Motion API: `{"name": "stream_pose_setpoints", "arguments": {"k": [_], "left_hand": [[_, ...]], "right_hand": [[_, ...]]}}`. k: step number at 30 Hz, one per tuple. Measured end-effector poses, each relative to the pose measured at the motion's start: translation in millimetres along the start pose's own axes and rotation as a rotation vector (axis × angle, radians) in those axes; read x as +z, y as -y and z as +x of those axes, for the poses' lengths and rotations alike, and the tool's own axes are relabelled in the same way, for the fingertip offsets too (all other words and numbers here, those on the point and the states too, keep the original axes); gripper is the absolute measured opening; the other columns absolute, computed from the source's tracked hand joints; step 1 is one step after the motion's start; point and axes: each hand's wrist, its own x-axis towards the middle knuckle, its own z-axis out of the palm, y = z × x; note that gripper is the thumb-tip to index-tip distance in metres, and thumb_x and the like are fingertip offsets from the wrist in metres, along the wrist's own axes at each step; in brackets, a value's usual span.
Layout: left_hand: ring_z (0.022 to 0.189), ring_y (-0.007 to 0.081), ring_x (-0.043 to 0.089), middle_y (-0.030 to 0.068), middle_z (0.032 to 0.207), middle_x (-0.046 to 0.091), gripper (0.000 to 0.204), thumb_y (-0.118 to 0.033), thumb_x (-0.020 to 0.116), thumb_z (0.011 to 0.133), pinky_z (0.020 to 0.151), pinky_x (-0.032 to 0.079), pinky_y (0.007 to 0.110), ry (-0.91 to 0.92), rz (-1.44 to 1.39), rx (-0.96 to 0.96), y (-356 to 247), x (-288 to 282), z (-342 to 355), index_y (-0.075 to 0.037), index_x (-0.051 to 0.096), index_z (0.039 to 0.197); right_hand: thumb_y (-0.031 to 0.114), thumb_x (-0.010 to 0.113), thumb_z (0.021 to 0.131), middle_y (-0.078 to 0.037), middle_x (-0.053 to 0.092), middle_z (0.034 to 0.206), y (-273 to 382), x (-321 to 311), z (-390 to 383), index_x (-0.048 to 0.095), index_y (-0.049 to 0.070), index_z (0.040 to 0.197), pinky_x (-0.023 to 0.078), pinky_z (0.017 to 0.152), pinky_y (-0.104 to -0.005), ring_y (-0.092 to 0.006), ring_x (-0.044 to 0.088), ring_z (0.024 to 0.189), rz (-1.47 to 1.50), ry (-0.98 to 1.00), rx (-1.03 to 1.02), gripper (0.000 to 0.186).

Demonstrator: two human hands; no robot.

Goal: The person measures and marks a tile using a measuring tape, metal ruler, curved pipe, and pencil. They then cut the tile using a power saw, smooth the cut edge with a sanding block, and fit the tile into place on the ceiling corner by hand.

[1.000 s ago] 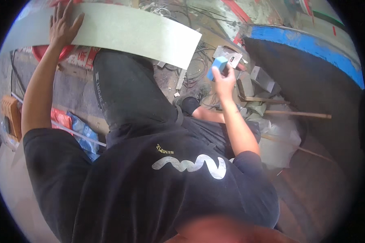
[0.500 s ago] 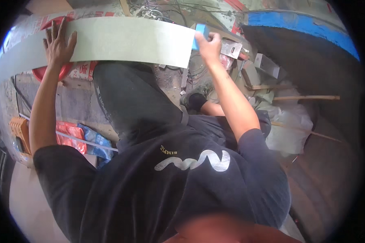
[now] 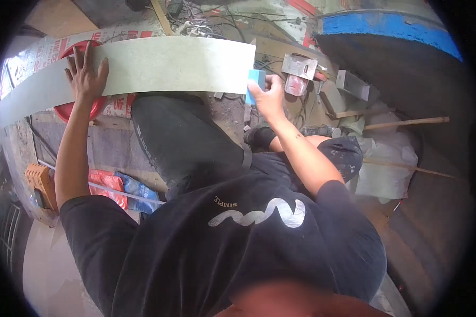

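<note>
My left hand [image 3: 87,76] lies with fingers spread on a long, pale grey-green strip [image 3: 180,66], which crosses the top of the view. A red round object [image 3: 77,111] shows from under the strip, on red-printed white sheeting [image 3: 45,53]. My right hand [image 3: 267,95] is closed on a light blue block [image 3: 255,79], held at the strip's right end, against or very near its edge. My bent leg [image 3: 174,134] is below the strip.
Cables [image 3: 193,29], a grey tool or box [image 3: 299,66], a white box [image 3: 353,84], wooden sticks [image 3: 407,121] and a white sack [image 3: 386,174] lie around. A blue-edged dark panel [image 3: 386,26] curves at right. An orange wooden piece [image 3: 37,185] and red and blue bags [image 3: 108,185] are at left.
My right hand moved left with the blue block to the strip's end, rose, then moved down along that edge. My left hand stayed spread on the strip. The whole view also shifted.
</note>
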Motion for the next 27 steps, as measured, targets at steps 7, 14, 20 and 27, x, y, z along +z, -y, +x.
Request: {"name": "stream_pose_setpoints", "arguments": {"k": [7, 14, 20, 27], "left_hand": [[0.155, 0.0484, 0.016, 0.019, 0.171, 0.019, 0.084, -0.067, 0.048, 0.096, 0.123, 0.015, 0.065, 0.023, -0.024, -0.011, -14.3, 4.9, 10.9, -0.027, 0.024, 0.165], [0.157, 0.0475, 0.011, 0.0177, 0.173, 0.012, 0.092, -0.07, 0.048, 0.094, 0.122, 0.01, 0.067, 0.096, -0.01, -0.083, -3.6, -2.7, 7.1, -0.022, 0.019, 0.167], [0.156, 0.0512, -0.011, 0.0257, 0.169, -0.018, 0.151, -0.059, 0.093, 0.062, 0.12, 0.01, 0.072, 0.599, -0.081, 0.034, 52.5, -29.4, 34.2, -0.022, -0.011, 0.166], [0.154, 0.0514, -0.018, 0.0255, 0.166, -0.03, 0.161, -0.07, 0.089, 0.058, 0.119, 0.008, 0.074, 0.949, 0.029, -0.219, 35.3, -59.2, 68.5, -0.019, -0.023, 0.162]], "right_hand": [[0.047, 0.085, 0.076, -0.024, 0.07, 0.111, 30.7, -18.7, 72.7, 0.058, -0.009, 0.119, 0.055, 0.085, -0.0427, -0.0283, 0.069, 0.1, 0.034, 0.055, 0.103, 0.076], [0.032, 0.084, 0.086, -0.016, 0.068, 0.118, 49.8, -99.6, -51.5, 0.055, -0.006, 0.129, 0.056, 0.09, -0.0354, -0.0212, 0.067, 0.103, 0.327, 0.291, 0.321, 0.065], [0.033, 0.086, 0.085, -0.012, 0.067, 0.123, 109.4, -66.1, -4.7, 0.058, -0.001, 0.133, 0.053, 0.093, -0.0344, -0.0193, 0.064, 0.11, 0.494, 0.576, 0.061, 0.065], [0.023, 0.086, 0.08, -0.009, 0.066, 0.122, 141.1, -43.1, 21.4, 0.056, -0.002, 0.136, 0.053, 0.095, -0.0352, -0.0163, 0.063, 0.109, 0.258, 0.989, 0.242, 0.068]]}}
